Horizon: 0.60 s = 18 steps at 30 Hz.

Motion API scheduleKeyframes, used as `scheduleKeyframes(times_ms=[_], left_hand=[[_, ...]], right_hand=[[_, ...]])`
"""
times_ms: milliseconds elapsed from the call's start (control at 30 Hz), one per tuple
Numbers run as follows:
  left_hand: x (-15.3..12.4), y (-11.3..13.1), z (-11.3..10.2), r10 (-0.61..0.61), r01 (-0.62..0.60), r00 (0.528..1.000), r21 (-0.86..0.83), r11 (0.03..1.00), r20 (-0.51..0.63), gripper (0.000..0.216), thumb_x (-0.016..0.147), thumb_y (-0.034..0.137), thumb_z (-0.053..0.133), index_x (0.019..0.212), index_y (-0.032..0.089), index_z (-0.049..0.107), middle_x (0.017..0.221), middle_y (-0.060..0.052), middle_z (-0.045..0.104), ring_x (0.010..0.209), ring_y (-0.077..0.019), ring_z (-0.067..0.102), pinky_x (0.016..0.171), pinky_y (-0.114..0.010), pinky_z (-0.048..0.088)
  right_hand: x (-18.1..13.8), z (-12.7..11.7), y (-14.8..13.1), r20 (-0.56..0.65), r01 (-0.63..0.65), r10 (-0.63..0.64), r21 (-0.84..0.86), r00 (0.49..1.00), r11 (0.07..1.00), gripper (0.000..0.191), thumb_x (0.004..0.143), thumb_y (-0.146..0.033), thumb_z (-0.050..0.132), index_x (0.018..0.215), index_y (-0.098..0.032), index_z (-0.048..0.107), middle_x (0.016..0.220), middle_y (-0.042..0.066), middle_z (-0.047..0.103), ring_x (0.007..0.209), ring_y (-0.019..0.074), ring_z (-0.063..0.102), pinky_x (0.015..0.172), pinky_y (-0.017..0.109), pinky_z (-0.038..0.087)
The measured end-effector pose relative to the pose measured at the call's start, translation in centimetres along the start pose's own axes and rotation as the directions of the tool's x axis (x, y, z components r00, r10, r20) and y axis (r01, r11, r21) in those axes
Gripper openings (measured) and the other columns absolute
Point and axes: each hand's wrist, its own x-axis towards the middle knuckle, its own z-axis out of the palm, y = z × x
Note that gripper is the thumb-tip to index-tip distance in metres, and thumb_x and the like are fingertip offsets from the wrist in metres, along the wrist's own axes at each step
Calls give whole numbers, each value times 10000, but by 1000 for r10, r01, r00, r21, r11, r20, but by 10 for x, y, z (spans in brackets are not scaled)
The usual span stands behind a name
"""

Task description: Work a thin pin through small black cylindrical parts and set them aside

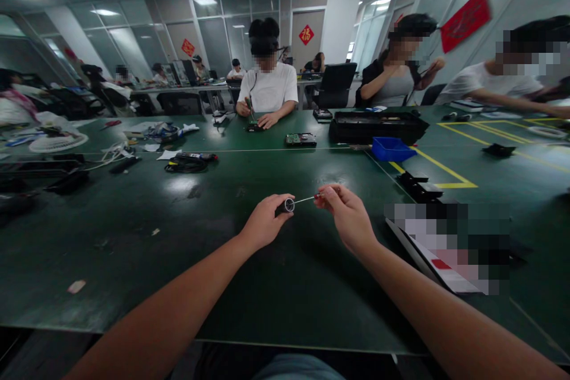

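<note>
Above the green table (pixel 178 273), my left hand (pixel 263 219) is closed around a small black cylinder (pixel 280 208) with a pale round rim turned to the right. My right hand (pixel 342 208) pinches a thin screwdriver (pixel 304 199) by its red end. Its metal shaft points left, and the tip reaches the cylinder's rim; whether it goes inside cannot be made out. Fingers hide most of the cylinder and of the red handle.
Ahead lie a circuit board device (pixel 301 140), a long black housing (pixel 378 127), a blue tray (pixel 393 149) and coiled black cable (pixel 189 162). Black parts (pixel 418 186) and a blurred-out booklet (pixel 427 249) are at right. A co-worker (pixel 267 86) sits opposite.
</note>
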Motion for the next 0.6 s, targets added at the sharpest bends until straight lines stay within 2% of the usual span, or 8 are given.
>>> scheduleKeyframes(times_ms=[133, 233, 300, 433, 600], left_hand=[[0, 3, -4, 72, -72, 997, 12, 997, 11, 373, 906, 173, 634, 1272, 243, 608, 1237, -49, 657, 1173, -225, 581, 1048, -409, 431], [1, 4, -6, 151, -155, 987, 89, 984, 54, 357, 915, 193, 633, 1265, 256, 612, 1234, -41, 668, 1171, -229, 579, 1056, -433, 410], [1, 3, -6, 160, -169, 984, 144, 975, 73, 352, 906, 201, 651, 1252, 259, 619, 1212, -36, 681, 1150, -234, 587, 1057, -454, 396], [1, -1, -2, 106, -120, 990, 160, 980, 94, 359, 893, 223, 672, 1247, 258, 623, 1168, -40, 695, 1101, -242, 602, 1032, -461, 411], [1, 0, -2, 53, -61, 996, 109, 992, 75, 386, 895, 234, 663, 1277, 259, 615, 1166, -44, 686, 1083, -248, 597, 1013, -440, 431]], right_hand=[[4, -1, 4, -49, -75, 83, 141, 995, 987, 351, 844, -565, 612, 887, -217, 628, 810, 34, 653, 730, 196, 651, 761, 392, 559], [6, -4, 6, -51, -149, 164, 215, 985, 965, 299, 856, -522, 597, 841, -223, 611, 740, 25, 616, 662, 190, 622, 721, 394, 574], [7, -5, 7, -73, -175, 195, 219, 978, 960, 268, 862, -493, 589, 818, -229, 594, 706, 22, 592, 633, 189, 602, 688, 389, 578], [6, -7, 9, -125, -102, 113, 96, 986, 990, 276, 872, -512, 584, 851, -237, 588, 757, 37, 622, 681, 199, 620, 662, 371, 574], [3, -5, 9, -63, -37, 38, 19, 997, 999, 312, 891, -525, 590, 897, -214, 619, 769, 19, 648, 686, 170, 617, 665, 332, 537]])
